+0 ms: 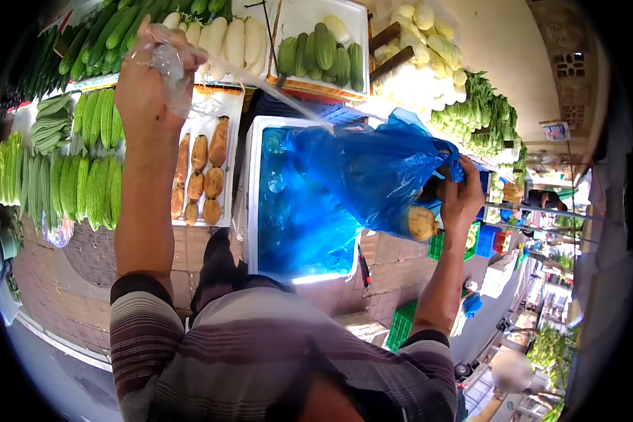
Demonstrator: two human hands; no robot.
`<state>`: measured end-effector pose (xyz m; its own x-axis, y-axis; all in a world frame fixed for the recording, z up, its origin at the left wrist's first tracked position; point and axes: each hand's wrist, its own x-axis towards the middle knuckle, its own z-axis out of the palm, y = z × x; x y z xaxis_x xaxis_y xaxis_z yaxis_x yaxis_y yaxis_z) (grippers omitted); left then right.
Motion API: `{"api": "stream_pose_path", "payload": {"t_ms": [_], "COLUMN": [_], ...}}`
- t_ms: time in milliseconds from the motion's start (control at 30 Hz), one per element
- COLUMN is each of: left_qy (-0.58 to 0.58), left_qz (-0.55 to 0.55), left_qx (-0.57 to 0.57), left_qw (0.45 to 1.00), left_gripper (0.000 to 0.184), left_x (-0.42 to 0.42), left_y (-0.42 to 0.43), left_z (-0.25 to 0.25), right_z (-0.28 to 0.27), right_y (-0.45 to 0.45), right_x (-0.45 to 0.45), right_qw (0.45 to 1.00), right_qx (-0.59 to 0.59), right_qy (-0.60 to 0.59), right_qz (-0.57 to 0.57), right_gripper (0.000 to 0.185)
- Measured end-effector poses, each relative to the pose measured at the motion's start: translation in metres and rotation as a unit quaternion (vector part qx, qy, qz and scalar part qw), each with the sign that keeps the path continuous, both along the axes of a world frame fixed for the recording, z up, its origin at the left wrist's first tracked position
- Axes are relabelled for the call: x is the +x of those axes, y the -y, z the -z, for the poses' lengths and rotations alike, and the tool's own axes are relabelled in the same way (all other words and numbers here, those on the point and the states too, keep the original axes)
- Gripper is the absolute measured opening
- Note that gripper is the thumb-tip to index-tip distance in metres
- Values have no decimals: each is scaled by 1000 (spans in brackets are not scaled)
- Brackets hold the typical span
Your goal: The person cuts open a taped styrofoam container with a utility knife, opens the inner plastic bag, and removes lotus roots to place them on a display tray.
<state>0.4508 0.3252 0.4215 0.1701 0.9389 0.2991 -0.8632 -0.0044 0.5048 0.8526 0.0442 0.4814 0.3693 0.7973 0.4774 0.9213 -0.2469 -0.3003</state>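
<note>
Left hand (146, 81) grasps clear plastic (172, 70); right hand (463, 200) grips blue bag (373, 165), lotus root (422, 223) beside it. Sign (555, 131): lettering too small to read.

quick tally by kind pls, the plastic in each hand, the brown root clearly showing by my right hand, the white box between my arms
clear plastic, in the left hand: 1
blue plastic bag, in the right hand: 1
brown root: 1
white box: 1
total: 4
</note>
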Motion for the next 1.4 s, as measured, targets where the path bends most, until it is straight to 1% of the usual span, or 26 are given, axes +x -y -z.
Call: {"api": "stream_pose_path", "payload": {"t_ms": [33, 67, 133, 200, 233, 267, 300, 367, 400, 433, 467, 533, 633, 733, 800, 867, 900, 933, 1033, 1067, 1167, 1200, 1267, 1333, 1367, 1400], "left_qy": [0, -72, -127, -128, -141, -100, 42, 130, 60, -9, -35, -20, 50, 64, 13, 9, 7, 2, -68, -135, -116, -85, -74, -95, -93, -71], "left_qz": [-3, -43, -77, -49, -11, 33, 106, 172, 179, 183, 124, 170, 265, 300, 295, 299, 295, 291, 288, 234, 230, 277, 261, 284, 310, 272], "left_qx": [-11, -66, -107, -36, -19, 13, -18, 25, 53, 86, 26, 99, 124, 153, 165, 153, 122, 89, 50, 80, 57, 69, 75, 149, 172, 151], "left_qw": [1000, 994, 983, 990, 990, 994, 993, 976, 981, 979, 991, 980, 955, 939, 941, 942, 948, 953, 954, 959, 964, 955, 959, 942, 931, 948], "left_gripper": [18, 25, 20, 18, 18, 18, 19, 26, 21, 18, 17, 19, 26, 28, 29, 31, 30, 30, 30, 31, 28, 29, 31, 32, 33, 30], "left_x": [3, 9, 20, 36, 37, 44, 46, 59, 62, 66, 71, 79, 80, 68, 59, 56, 52, 48, 28, 25, 10, 22, 36, 55, 67, 77], "left_y": [-2, -8, -12, -9, -25, -32, -62, -81, -63, -44, -38, -11, 17, 25, 37, 54, 61, 67, 83, 92, 100, 106, 124, 137, 146, 159], "left_z": [-12, -21, -36, -53, -48, -46, -25, -17, -34, -51, -55, -74, -80, -64, -55, -35, -29, -22, -2, -1, 9, -5, -17, -35, -48, -50], "right_z": [4, 7, 7, 7, 12, 20, 29, 44, 50, 61, 67, 76, 97, 141, 158, 197, 215, 237, 275, 286, 286, 277, 251, 219, 213, 198], "right_y": [6, 13, 21, 34, 43, 51, 62, 84, 95, 107, 117, 129, 159, 201, 215, 237, 248, 259, 269, 275, 286, 287, 288, 291, 287, 275], "right_x": [-3, -6, -22, -36, -36, -38, -41, -56, -65, -67, -81, -99, -126, -143, -159, -179, -191, -198, -223, -229, -232, -231, -223, -209, -201, -191], "right_qw": [999, 995, 998, 997, 998, 999, 998, 996, 995, 995, 986, 984, 977, 960, 968, 966, 960, 964, 952, 946, 957, 956, 956, 959, 958, 958], "right_qx": [7, 16, 18, 22, 20, 42, 55, 66, 61, 82, 87, 88, 49, 71, 67, 61, 50, 23, -29, -53, -83, -92, -95, -90, -44, -22], "right_qy": [-47, -93, -56, -68, -49, -4, -17, -36, -43, -31, -75, -35, -57, -96, -83, -75, -113, -96, -173, -198, -197, -207, -211, -201, -215, -236], "right_qz": [6, 14, 7, 29, 25, -1, 13, 48, 69, 54, 118, 151, 201, 253, 229, 241, 251, 247, 251, 250, 197, 185, 177, 180, 182, 164], "right_gripper": [27, 25, 24, 24, 25, 25, 26, 29, 32, 38, 48, 57, 60, 63, 71, 75, 75, 70, 57, 57, 51, 51, 53, 56, 54, 48]}}
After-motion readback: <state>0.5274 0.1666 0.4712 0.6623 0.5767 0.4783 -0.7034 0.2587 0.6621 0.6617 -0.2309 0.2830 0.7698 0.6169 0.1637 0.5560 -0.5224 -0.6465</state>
